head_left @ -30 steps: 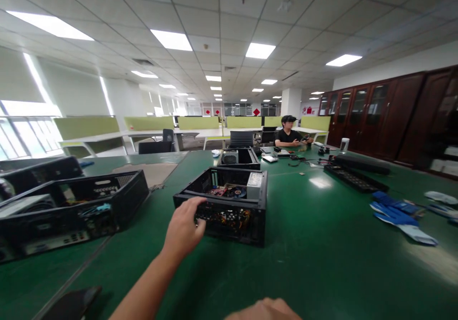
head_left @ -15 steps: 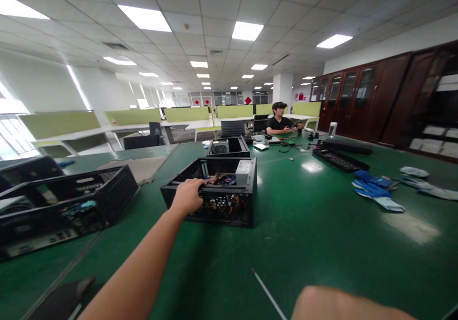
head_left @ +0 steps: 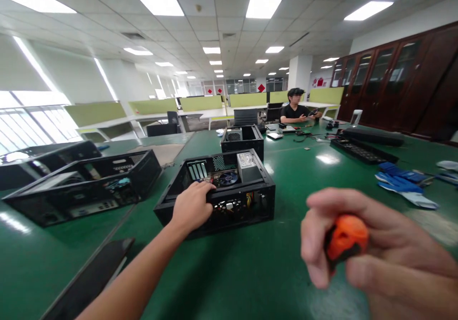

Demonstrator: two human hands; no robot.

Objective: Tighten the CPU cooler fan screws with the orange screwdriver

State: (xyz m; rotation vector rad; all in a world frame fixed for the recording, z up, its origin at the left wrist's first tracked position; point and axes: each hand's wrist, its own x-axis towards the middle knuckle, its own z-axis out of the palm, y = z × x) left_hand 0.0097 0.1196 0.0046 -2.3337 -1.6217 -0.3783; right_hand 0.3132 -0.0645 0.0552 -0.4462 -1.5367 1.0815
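Observation:
An open black computer case (head_left: 229, 201) sits on the green table (head_left: 286, 272) in front of me, with a fan, cables and a power supply showing inside. My left hand (head_left: 192, 206) is closed over the case's near top edge. My right hand (head_left: 372, 248) is raised close to the camera at the lower right. Its fingers wrap around the orange and black handle of a screwdriver (head_left: 345, 239); the shaft is hidden.
A second open case (head_left: 89, 186) lies to the left, a third one (head_left: 242, 139) behind. A black panel (head_left: 89, 282) lies at the near left edge. Blue gloves (head_left: 404, 184) and keyboards (head_left: 365, 150) are on the right. A person (head_left: 296, 110) sits at the far end.
My right hand rose from the bottom edge into view, gripping the orange-handled screwdriver. My left hand reached the case and closed on its edge; the case now sits nearer and turned.

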